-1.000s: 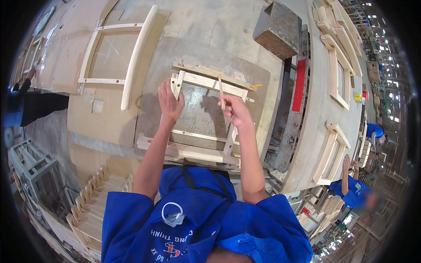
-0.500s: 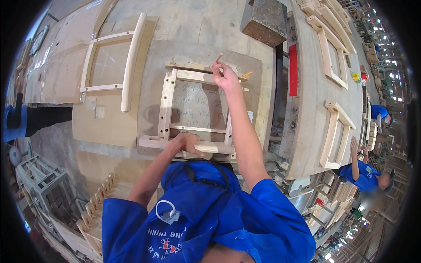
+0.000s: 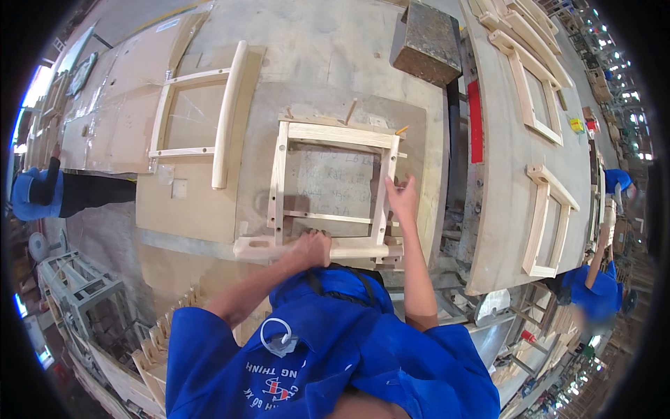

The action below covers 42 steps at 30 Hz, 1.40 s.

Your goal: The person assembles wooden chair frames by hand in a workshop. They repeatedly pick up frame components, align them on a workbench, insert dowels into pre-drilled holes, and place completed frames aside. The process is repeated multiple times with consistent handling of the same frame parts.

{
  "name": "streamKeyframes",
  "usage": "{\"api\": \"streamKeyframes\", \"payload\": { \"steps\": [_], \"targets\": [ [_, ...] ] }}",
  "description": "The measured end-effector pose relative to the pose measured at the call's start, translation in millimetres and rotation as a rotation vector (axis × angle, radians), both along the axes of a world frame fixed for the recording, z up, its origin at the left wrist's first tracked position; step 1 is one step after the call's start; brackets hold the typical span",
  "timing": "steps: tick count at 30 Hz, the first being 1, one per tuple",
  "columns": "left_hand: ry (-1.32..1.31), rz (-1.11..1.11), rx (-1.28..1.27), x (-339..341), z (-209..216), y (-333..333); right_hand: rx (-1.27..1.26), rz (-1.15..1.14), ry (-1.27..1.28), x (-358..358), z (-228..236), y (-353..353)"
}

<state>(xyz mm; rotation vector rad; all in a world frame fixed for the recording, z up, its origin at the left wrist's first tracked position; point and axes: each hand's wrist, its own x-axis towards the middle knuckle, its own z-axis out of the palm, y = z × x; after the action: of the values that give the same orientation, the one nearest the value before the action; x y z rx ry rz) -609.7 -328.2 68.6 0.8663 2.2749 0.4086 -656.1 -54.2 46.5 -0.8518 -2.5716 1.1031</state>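
A pale wooden frame (image 3: 338,135) lies flat on a brown board (image 3: 262,115), right in front of the person. The left hand (image 3: 313,248) is bent over the frame's near rail (image 3: 359,248); whether it grips the wood, I cannot tell. The right hand (image 3: 403,199) is loosely open, its thumb against the frame's right bar (image 3: 382,202). Just beyond the frame are an upright peg (image 3: 351,110) and a yellow pencil (image 3: 402,130). Left of the frame, well apart, lies a second frame (image 3: 229,115). Farther beyond the frame, to its right, stands a worn box (image 3: 427,42); a red strip (image 3: 475,122) is right of the frame.
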Motion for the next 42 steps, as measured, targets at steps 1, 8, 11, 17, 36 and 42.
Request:
{"api": "streamKeyframes", "payload": {
  "steps": [1, 8, 11, 17, 36, 42],
  "targets": [
    [0.071, 0.033, 0.021, 8, 0, -2, -0.174, -0.041, -0.077, 10, 6, -6],
    [0.319, 0.085, 0.108, 5, 97, -8, -0.547, -0.035, 0.176, 35, 143, -57],
    [0.463, 0.063, 0.215, -16, 159, -4, -0.720, -0.118, 0.348, 30, 180, -41],
    [0.771, -0.113, 0.217, -50, 268, 1, -0.594, -0.166, 0.737, 27, 272, -38],
    [0.899, -0.335, 0.230, -54, 339, 16, -0.645, -0.190, 0.994, 60, 319, -22],
    [0.913, -0.321, 0.252, -54, 332, 17, -0.640, -0.158, 0.976, 59, 317, -21]
  ]
}}
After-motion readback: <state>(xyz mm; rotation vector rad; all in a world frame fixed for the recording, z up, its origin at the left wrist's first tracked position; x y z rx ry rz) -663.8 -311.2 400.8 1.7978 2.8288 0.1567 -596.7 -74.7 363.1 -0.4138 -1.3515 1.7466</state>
